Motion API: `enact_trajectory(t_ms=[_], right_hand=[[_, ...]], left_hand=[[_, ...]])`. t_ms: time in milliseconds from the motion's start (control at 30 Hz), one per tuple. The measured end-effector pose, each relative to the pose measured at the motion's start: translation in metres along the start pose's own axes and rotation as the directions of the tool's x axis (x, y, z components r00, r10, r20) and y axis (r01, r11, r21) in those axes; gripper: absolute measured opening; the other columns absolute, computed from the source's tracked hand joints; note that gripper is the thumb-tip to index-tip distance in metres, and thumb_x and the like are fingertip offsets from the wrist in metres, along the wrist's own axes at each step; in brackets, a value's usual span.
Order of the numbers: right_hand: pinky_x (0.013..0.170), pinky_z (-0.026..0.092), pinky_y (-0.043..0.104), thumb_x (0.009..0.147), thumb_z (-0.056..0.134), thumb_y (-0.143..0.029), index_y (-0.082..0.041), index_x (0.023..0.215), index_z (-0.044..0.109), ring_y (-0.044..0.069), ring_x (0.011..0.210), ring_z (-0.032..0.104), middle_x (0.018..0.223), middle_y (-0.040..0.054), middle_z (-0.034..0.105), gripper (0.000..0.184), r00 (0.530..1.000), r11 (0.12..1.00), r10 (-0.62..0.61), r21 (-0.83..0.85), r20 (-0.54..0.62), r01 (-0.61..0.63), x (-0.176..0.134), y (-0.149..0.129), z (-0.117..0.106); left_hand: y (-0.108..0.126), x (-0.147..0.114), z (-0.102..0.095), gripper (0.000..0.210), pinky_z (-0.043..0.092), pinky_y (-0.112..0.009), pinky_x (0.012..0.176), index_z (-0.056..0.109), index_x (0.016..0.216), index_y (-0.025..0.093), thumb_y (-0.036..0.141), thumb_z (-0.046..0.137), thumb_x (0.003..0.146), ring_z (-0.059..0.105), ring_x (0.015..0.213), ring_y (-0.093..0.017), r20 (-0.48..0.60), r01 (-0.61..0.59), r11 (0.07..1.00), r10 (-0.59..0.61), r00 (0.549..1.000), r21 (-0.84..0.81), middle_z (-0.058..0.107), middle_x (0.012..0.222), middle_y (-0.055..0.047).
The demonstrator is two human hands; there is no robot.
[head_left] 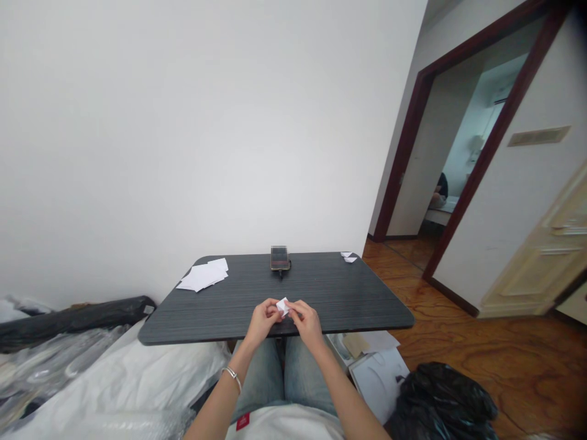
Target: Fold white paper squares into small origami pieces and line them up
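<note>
Here, white paper (283, 307), unreadable red label (243, 421)

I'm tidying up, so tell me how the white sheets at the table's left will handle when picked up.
The white sheets look thin, so probably light and rather floppy. Their uneven overlap suggests they may slide apart.

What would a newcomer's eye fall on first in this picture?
Probably the small white paper held by the left hand and right hand over the near edge of the dark table. Next, perhaps, the white sheets on its left side and the dark-screened device midway along its far edge.
</note>
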State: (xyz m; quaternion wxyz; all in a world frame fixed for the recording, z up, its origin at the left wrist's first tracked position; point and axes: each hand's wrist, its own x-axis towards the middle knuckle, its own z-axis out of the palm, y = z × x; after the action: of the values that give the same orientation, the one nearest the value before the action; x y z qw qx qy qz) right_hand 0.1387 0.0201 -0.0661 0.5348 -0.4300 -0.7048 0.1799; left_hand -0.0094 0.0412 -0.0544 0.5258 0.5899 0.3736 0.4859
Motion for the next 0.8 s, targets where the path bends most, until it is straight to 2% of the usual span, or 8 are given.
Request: enact_trajectory(t_ms=[233, 367, 500, 567, 667, 733, 800], right_hand=[[0.054, 0.042, 0.021, 0.084, 0.042, -0.015, -0.023, 0.103, 0.063, 0.013, 0.060, 0.053, 0.076, 0.0025, 0.056, 0.029, 0.999, 0.999, -0.036, -0.026, 0.029, 0.037, -0.0003, -0.0001, -0.0027], [0.058, 0.043, 0.023, 0.083, 0.042, -0.014, -0.023, 0.103, 0.063, 0.013, 0.061, 0.053, 0.077, 0.0026, 0.056, 0.031, 0.998, 0.999, -0.038, -0.005, 0.042, 0.039, -0.0005, -0.0031, -0.0042], [0.057, 0.045, 0.023, 0.082, 0.040, -0.014, -0.023, 0.101, 0.064, 0.013, 0.063, 0.055, 0.078, 0.0028, 0.056, 0.032, 0.997, 0.999, -0.028, 0.041, 0.074, 0.025, -0.0013, -0.0055, -0.0048], [0.052, 0.046, 0.022, 0.083, 0.037, -0.017, -0.023, 0.102, 0.063, 0.013, 0.063, 0.056, 0.082, 0.0034, 0.057, 0.032, 0.997, 0.993, 0.008, 0.114, 0.071, -0.016, -0.0010, -0.0046, -0.0039], [0.044, 0.046, 0.020, 0.084, 0.037, -0.025, -0.020, 0.107, 0.057, 0.014, 0.061, 0.058, 0.081, 0.0036, 0.059, 0.030, 0.990, 0.970, 0.138, 0.196, 0.029, -0.141, 0.0006, -0.0016, -0.0017], [0.042, 0.045, 0.020, 0.083, 0.042, -0.030, -0.018, 0.099, 0.057, 0.014, 0.057, 0.059, 0.072, 0.0022, 0.061, 0.025, 0.978, 0.960, 0.206, 0.186, 0.026, -0.208, 0.0017, -0.0001, -0.0004], [0.044, 0.044, 0.020, 0.081, 0.046, -0.032, -0.018, 0.084, 0.059, 0.014, 0.053, 0.059, 0.063, 0.0004, 0.061, 0.019, 0.976, 0.967, 0.215, 0.132, 0.047, -0.219, 0.0025, 0.0004, 0.0003]], left_hand=[[0.0040, -0.0004, -0.0045, 0.036, 0.048, -0.023, 0.061, 0.058, 0.096, 0.011, 0.024, 0.067, 0.064, 0.061, 0.063, -0.014, 0.096, 0.058, 0.994, -0.049, 0.994, -0.094, 0.067, 0.072, -0.005], [0.0070, -0.0009, -0.0047, 0.034, 0.049, -0.026, 0.063, 0.060, 0.094, 0.009, 0.034, 0.059, 0.071, 0.061, 0.063, -0.013, 0.068, 0.118, 0.982, -0.109, 0.992, -0.149, 0.067, 0.073, -0.006], [0.0062, -0.0006, -0.0029, 0.038, 0.048, -0.023, 0.056, 0.059, 0.091, 0.011, 0.033, 0.068, 0.062, 0.060, 0.061, -0.014, 0.055, 0.082, 0.994, -0.078, 0.995, -0.073, 0.066, 0.071, -0.004], [0.0044, 0.0002, -0.0023, 0.039, 0.047, -0.022, 0.054, 0.058, 0.089, 0.011, 0.030, 0.072, 0.058, 0.060, 0.059, -0.013, 0.037, 0.066, 0.997, -0.065, 0.997, -0.043, 0.066, 0.069, -0.003], [0.0020, 0.0013, -0.0022, 0.036, 0.046, -0.022, 0.052, 0.058, 0.084, 0.011, 0.029, 0.072, 0.056, 0.058, 0.055, -0.012, 0.017, 0.057, 0.998, -0.056, 0.998, -0.034, 0.065, 0.066, -0.002], [0.0012, 0.0015, -0.0022, 0.034, 0.046, -0.022, 0.052, 0.058, 0.082, 0.012, 0.028, 0.072, 0.056, 0.058, 0.053, -0.011, 0.013, 0.049, 0.998, -0.049, 0.999, -0.030, 0.065, 0.065, -0.001], [0.0009, 0.0013, -0.0022, 0.033, 0.046, -0.022, 0.052, 0.057, 0.081, 0.012, 0.029, 0.072, 0.057, 0.057, 0.052, -0.011, 0.013, 0.044, 0.999, -0.043, 0.999, -0.023, 0.065, 0.064, 0.000]])
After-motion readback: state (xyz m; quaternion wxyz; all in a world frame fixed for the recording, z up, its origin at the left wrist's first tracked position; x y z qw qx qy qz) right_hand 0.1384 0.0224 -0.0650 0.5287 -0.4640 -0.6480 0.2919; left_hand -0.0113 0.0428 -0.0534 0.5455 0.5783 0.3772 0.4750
